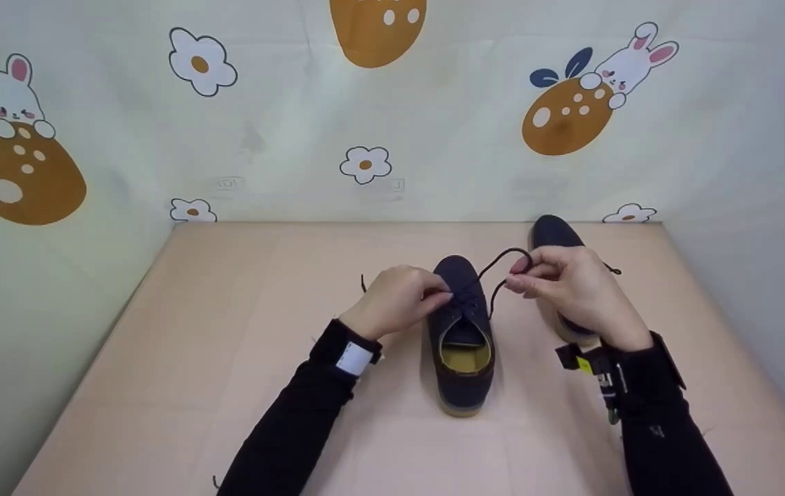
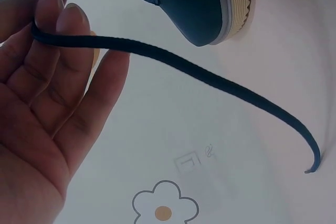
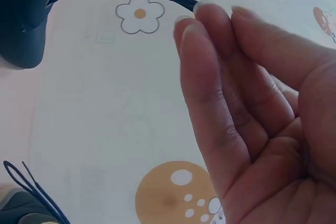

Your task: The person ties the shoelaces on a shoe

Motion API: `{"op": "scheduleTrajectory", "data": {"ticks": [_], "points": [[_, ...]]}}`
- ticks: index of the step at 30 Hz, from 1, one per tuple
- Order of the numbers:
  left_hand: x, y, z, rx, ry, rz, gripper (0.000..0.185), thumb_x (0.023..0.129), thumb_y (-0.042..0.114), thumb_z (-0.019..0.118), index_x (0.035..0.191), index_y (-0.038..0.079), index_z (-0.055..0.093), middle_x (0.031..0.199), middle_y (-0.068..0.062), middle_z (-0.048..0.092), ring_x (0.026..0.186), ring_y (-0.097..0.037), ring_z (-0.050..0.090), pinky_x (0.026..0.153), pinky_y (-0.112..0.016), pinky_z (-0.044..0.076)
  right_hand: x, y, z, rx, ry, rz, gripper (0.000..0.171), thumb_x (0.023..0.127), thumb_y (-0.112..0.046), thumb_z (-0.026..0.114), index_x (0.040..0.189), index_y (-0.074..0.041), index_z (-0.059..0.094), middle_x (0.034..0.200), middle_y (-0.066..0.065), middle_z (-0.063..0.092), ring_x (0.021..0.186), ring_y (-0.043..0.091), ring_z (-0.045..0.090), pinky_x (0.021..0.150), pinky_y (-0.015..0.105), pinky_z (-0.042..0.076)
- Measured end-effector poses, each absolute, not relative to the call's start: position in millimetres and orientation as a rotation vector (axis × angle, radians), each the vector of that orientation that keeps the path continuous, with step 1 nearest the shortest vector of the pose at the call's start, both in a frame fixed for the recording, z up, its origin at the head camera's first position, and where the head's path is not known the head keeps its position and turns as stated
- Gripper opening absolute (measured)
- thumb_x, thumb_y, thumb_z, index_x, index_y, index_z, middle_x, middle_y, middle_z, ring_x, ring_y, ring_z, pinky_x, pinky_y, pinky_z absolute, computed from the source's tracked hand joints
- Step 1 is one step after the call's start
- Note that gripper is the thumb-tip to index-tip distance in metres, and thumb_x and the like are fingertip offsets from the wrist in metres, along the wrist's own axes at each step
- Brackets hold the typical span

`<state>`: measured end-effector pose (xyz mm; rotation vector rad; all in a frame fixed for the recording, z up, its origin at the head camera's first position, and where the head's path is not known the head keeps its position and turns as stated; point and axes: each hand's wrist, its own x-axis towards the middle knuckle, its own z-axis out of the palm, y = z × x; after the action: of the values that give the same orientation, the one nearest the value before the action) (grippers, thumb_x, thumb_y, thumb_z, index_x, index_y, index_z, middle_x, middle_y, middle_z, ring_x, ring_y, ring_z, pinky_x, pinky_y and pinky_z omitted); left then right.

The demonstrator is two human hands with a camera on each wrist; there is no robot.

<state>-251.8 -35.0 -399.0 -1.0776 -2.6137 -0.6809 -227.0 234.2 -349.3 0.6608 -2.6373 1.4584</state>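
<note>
Shoelace point(image 2: 184, 66) came first on the left, one thin, dark end poking out loose past the person's left grip point(image 1: 403, 296). That grip was pinching the shoelace between thumb and fingers, right beside the top of a dark blue lace-up sneaker point(image 1: 465, 396). The string looked soft and bendy, and maybe a bit slippery, so pinching it near the holes seemed best.

The sneaker sat upright on the bench point(image 1: 227, 413), between the two grips. Its long way ran almost straight out from the person. The toe pointed to the back wall point(image 1: 282, 138), and the heel, by the yellow inside, was nearest the person. It seemed light, with a soft top and a stiffer bottom, and not easy to break. The back of the heel or the two sides looked like good spots to hold it steady.

More shoelace went from the sneaker to the right in a big, loose bend. The right grip point(image 1: 575, 286) was pinching that part with its fingertips, up off the bench. Farthest right stood a second sneaker point(image 1: 554, 231), partly hidden by that grip. Its toe pointed away too, leaning a little left.
</note>
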Motion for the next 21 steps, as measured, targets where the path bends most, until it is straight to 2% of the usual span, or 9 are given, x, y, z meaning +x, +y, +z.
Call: {"op": "scheduleTrajectory", "data": {"ticks": [7,13,16,21], "points": [[-250,-27,-402,-1.007,-2.521,-0.762,0.015,0.095,0.023,0.068,0.096,0.012,0.078,0.088,0.002,0.073,0.079,-0.012,0.067,0.072,-0.030,0.053,-217,228,-341,0.676,-2.547,1.335,0.011,0.092,-0.016,0.072,0.091,-0.005,0.070,0.075,0.002,0.070,0.064,0.020,0.068,0.058,0.027,0.055],[-248,-20,-406,-1.024,-2.443,-0.722,0.015,0.094,0.027,0.071,0.097,0.015,0.079,0.083,0.003,0.067,0.073,-0.010,0.061,0.063,-0.028,0.050,-212,223,-340,0.765,-2.414,1.174,0.005,0.090,-0.013,0.074,0.089,-0.009,0.072,0.071,-0.007,0.067,0.059,0.012,0.062,0.054,0.019,0.049],[-248,-19,-406,-1.007,-2.443,-0.680,0.015,0.093,0.027,0.071,0.097,0.016,0.080,0.081,0.004,0.066,0.071,-0.010,0.060,0.061,-0.029,0.049,-211,219,-341,0.804,-2.346,1.088,0.004,0.088,-0.011,0.076,0.090,-0.010,0.073,0.073,-0.010,0.067,0.059,0.008,0.062,0.055,0.016,0.048],[-246,-17,-403,-1.003,-2.461,-0.643,0.015,0.094,0.027,0.071,0.096,0.014,0.079,0.082,0.003,0.068,0.072,-0.010,0.062,0.063,-0.029,0.050,-213,214,-345,0.930,-2.225,0.932,0.007,0.084,-0.006,0.079,0.088,-0.008,0.074,0.081,-0.006,0.071,0.065,0.004,0.064,0.058,0.014,0.050]]}}
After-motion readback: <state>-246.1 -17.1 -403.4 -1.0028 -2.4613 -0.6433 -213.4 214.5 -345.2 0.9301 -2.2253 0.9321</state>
